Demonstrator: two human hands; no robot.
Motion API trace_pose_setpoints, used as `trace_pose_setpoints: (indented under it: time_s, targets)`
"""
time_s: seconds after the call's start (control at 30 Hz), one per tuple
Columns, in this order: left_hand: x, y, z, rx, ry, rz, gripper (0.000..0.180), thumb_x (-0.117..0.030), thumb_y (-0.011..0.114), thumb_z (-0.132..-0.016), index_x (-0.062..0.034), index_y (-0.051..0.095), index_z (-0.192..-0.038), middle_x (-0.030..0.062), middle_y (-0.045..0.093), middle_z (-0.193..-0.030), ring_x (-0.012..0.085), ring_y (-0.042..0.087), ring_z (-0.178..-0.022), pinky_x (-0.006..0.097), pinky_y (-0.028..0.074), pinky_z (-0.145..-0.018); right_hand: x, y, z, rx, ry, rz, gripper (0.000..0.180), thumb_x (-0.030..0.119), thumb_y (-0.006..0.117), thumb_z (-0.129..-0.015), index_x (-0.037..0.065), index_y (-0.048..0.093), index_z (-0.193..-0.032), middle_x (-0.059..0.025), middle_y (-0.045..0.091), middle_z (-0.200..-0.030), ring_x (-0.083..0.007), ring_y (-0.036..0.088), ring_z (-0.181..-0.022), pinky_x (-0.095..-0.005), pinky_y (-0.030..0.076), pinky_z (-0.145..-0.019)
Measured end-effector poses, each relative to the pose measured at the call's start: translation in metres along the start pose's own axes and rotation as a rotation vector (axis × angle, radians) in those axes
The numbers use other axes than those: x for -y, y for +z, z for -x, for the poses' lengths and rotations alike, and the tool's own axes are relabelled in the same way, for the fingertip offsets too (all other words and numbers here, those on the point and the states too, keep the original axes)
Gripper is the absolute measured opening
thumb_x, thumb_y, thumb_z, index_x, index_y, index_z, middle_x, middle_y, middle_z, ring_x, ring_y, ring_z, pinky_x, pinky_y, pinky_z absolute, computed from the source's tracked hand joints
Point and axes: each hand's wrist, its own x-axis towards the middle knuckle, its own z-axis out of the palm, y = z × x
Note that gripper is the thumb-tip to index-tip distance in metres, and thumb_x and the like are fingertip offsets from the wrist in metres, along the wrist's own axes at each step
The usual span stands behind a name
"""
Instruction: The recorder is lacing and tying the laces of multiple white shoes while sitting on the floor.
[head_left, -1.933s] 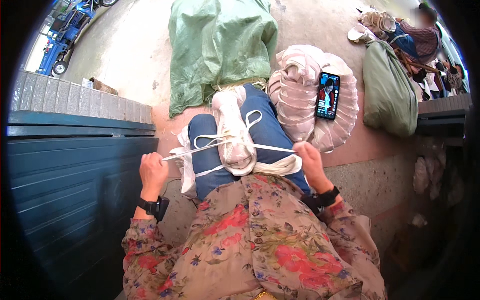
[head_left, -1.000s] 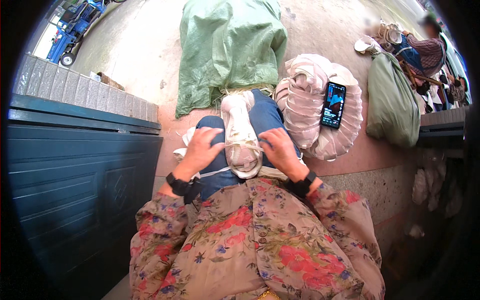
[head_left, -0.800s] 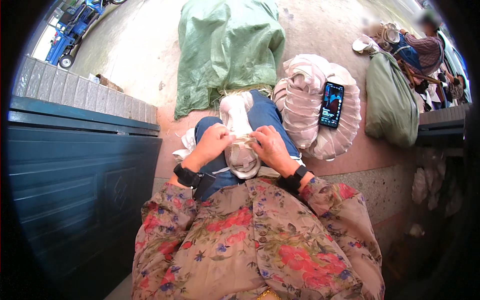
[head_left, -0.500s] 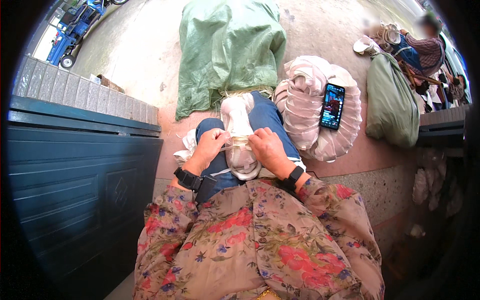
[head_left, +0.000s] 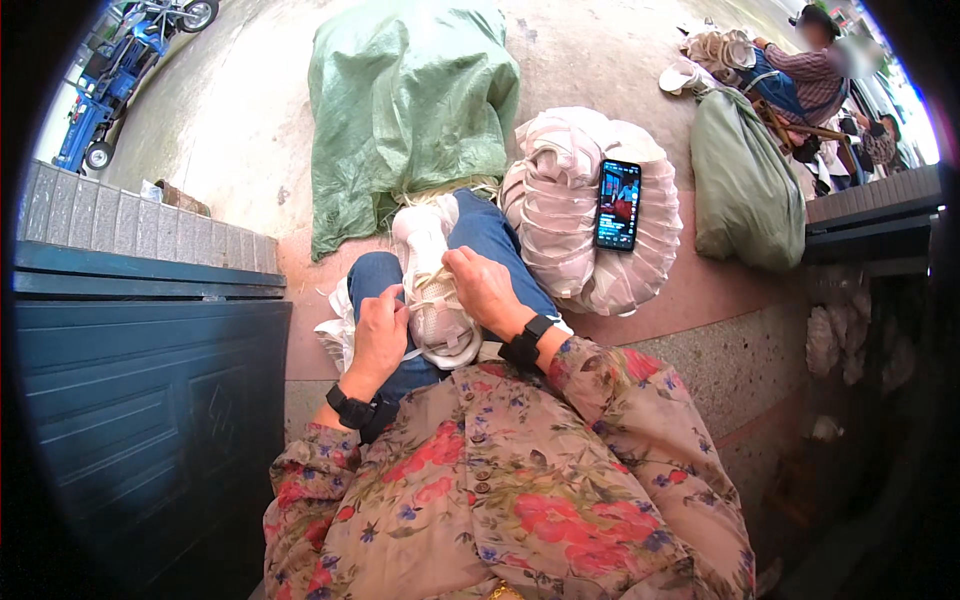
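Note:
A white and pale pink sneaker lies between my knees, its toe toward me. My right hand is closed at the right side of the lace area, thumb and fingertips pinching a thin, pale shoelace. At the shoe's left side my left hand is closed, thumb uppermost, with the lace running toward its fingertips. The fingers partly hide the lace ends. Beyond the sneaker, another white shoe part lies against the green sack. More white pieces show beside my left knee.
A green woven sack stands ahead. Right of it are bundled white shoe uppers with a lit phone on top. Farther right are another green sack and a seated person. A blue door panel borders my left, below a tiled ledge.
The whole view has shifted, so most things sit farther left. My hands have moved from level with each other: the right is now farther up the shoe, the left lower at its side.

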Motion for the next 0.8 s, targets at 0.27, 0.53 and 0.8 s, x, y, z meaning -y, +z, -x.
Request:
trace_pose_setpoints:
  time_s: [0.27,0.53,0.8]
  targets:
    - [0.003,0.000,0.001,0.001,0.009,-0.013,0.031,-0.008,0.056,-0.079,-0.0031,0.051,-0.109,0.0119,0.057,-0.080,0.0301,0.050,-0.082,0.038,0.042,-0.074,-0.018,0.013,-0.013,0.094,0.097,-0.414,0.010,0.012,0.052,-0.084,0.004,0.056,-0.087,-0.0063,0.056,-0.069,-0.0232,0.056,-0.063,-0.0331,0.043,-0.055]
    - [0.003,-0.005,0.002,-0.023,0.005,-0.018,0.016,-0.017,0.059,-0.079,-0.0039,0.061,-0.088,0.0138,0.055,-0.075,0.0292,0.051,-0.073,0.037,0.043,-0.066,-0.012,-0.023,-0.022,0.492,0.773,-0.879,0.013,0.019,0.055,-0.084,0.011,0.049,-0.092,0.0052,0.041,-0.065,-0.0025,0.033,-0.046,-0.0179,0.024,-0.037]
    - [0.003,-0.046,0.005,0.408,-0.107,0.331,0.015,-0.013,0.058,-0.081,0.0006,0.062,-0.080,0.0070,0.059,-0.068,0.0145,0.054,-0.064,0.028,0.043,-0.058,-0.003,-0.018,-0.026,0.467,0.716,-0.728,0.020,0.017,0.054,-0.083,0.005,0.047,-0.098,0.0019,0.044,-0.062,-0.0058,0.038,-0.044,-0.0205,0.029,-0.036]
